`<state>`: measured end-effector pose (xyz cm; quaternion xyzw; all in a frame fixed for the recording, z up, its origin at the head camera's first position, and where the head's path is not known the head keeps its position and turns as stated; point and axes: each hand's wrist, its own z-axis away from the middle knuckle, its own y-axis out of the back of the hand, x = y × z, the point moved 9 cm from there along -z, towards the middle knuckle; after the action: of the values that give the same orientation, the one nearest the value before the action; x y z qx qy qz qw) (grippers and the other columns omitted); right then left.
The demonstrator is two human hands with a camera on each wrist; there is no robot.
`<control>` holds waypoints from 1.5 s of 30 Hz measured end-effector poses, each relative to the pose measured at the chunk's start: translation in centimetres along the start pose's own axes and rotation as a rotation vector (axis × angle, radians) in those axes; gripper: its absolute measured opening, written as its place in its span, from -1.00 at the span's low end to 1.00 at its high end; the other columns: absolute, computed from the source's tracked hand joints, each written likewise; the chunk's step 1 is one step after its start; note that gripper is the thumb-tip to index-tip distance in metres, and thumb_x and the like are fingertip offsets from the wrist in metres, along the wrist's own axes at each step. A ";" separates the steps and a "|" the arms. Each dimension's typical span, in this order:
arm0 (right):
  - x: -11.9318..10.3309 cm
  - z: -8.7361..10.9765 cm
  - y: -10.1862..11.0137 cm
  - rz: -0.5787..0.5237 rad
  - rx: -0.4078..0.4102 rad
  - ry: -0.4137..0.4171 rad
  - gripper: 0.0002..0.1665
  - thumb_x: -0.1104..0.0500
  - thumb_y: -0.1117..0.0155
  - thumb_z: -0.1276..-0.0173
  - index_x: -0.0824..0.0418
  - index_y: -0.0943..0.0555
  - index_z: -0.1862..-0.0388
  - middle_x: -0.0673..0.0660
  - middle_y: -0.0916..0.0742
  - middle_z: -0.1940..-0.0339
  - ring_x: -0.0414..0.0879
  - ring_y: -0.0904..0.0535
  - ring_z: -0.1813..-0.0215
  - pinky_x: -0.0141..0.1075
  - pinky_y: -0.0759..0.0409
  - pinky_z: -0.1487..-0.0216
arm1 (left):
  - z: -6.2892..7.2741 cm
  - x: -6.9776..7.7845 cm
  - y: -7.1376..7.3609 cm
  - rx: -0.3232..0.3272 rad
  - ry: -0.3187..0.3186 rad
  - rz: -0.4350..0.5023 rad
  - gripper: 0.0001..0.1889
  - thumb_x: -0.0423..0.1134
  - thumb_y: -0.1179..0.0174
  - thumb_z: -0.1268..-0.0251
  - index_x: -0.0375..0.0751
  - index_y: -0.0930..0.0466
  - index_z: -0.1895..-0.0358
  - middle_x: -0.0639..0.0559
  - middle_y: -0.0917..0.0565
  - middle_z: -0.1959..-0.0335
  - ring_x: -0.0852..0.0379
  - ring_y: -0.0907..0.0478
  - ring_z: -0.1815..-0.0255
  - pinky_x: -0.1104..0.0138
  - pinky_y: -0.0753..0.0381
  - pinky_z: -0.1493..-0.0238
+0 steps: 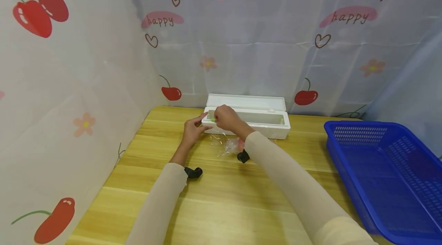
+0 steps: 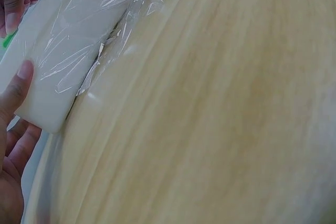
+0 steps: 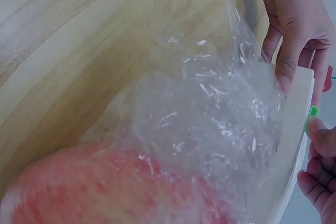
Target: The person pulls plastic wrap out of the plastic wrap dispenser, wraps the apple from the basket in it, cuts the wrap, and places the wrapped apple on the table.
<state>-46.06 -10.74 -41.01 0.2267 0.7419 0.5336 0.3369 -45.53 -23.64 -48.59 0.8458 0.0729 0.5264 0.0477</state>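
Observation:
A long white cling film dispenser [image 1: 281, 133] lies at the back of the table with its lid raised. My left hand [image 1: 192, 131] grips its left end, thumb on the front wall [image 2: 58, 66] and other fingers round the end. By that same end, my right hand [image 1: 228, 118] pinches a small green slider [image 3: 313, 113] on the box's top edge. Clear film [image 3: 210, 108] hangs crumpled from the front of the box. Beside the film is a rounded red and pale thing [image 3: 105, 187], fruit-like; in the head view my right forearm partly hides it.
To the right stands a blue plastic basket [image 1: 348, 183] with perforated walls. Black wrist straps [image 1: 194, 172] show at both sleeves. A cherry-print curtain [image 1: 255, 72] hangs directly behind the dispenser and along the left side of the wooden table [image 1: 221, 214].

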 end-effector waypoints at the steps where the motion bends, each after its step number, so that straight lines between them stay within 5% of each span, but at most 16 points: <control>1: 0.0 0.1 0.0 0.002 0.000 0.002 -0.44 0.46 -0.20 -0.22 0.05 -0.23 0.80 -0.07 -0.15 0.74 -0.20 -0.01 0.60 -0.36 0.00 0.54 | 0.0 0.0 0.0 -0.001 -0.003 -0.003 -0.41 -0.46 -0.46 -0.05 -0.40 -0.59 -0.24 -0.23 -0.59 -0.27 -0.10 -0.53 -0.31 0.40 -0.61 -0.14; 17: 0.2 0.9 0.8 -0.004 0.015 0.036 -0.43 0.46 -0.24 -0.22 0.07 -0.20 0.80 -0.07 -0.14 0.74 -0.19 -0.02 0.59 -0.35 0.00 0.51 | -0.1 -0.2 -0.2 -0.007 -0.025 0.032 -0.43 -0.49 -0.48 -0.04 -0.39 -0.61 -0.22 -0.25 -0.59 -0.26 -0.16 -0.52 -0.30 0.49 -0.64 -0.02; 21: 0.8 1.0 0.6 -0.005 0.004 0.040 -0.50 0.42 -0.28 -0.27 0.10 -0.35 0.77 -0.05 -0.23 0.74 -0.17 -0.12 0.57 -0.34 -0.11 0.49 | -0.2 -0.2 -0.4 -0.014 -0.030 0.048 -0.43 -0.50 -0.47 -0.04 -0.41 -0.61 -0.22 -0.24 -0.58 -0.27 -0.14 -0.51 -0.32 0.45 -0.63 -0.07; 28: 1.2 1.4 0.7 -0.134 0.033 0.096 -0.90 0.34 -0.38 -0.37 0.26 -0.78 0.35 0.08 -0.75 0.44 -0.13 -0.48 0.43 -0.28 -0.50 0.32 | -0.1 -0.5 -0.1 0.001 -0.015 0.020 -0.42 -0.46 -0.48 -0.04 -0.38 -0.61 -0.23 -0.19 -0.59 -0.27 -0.06 -0.52 -0.32 0.41 -0.62 -0.11; 35: 1.8 0.9 0.6 -0.208 0.039 0.029 -0.84 0.23 -0.47 -0.33 0.31 -0.81 0.20 0.15 -0.81 0.28 -0.06 -0.63 0.31 -0.22 -0.65 0.21 | -0.2 -0.8 0.1 -0.011 -0.028 0.033 -0.42 -0.47 -0.48 -0.06 -0.37 -0.60 -0.24 -0.23 -0.57 -0.28 -0.13 -0.51 -0.32 0.43 -0.62 -0.09; 45: 0.9 0.7 0.2 -0.123 0.043 0.074 -0.80 0.35 -0.36 -0.36 0.29 -0.76 0.49 0.03 -0.66 0.62 -0.16 -0.31 0.56 -0.31 -0.35 0.40 | -0.3 -0.8 0.3 -0.004 -0.039 0.026 -0.43 -0.49 -0.47 -0.07 -0.40 -0.60 -0.23 -0.26 -0.58 -0.26 -0.16 -0.55 -0.27 0.48 -0.65 -0.01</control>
<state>-46.09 -9.59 -41.18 0.1680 0.7776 0.5039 0.3365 -46.12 -24.08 -49.13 0.8567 0.0600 0.5104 0.0440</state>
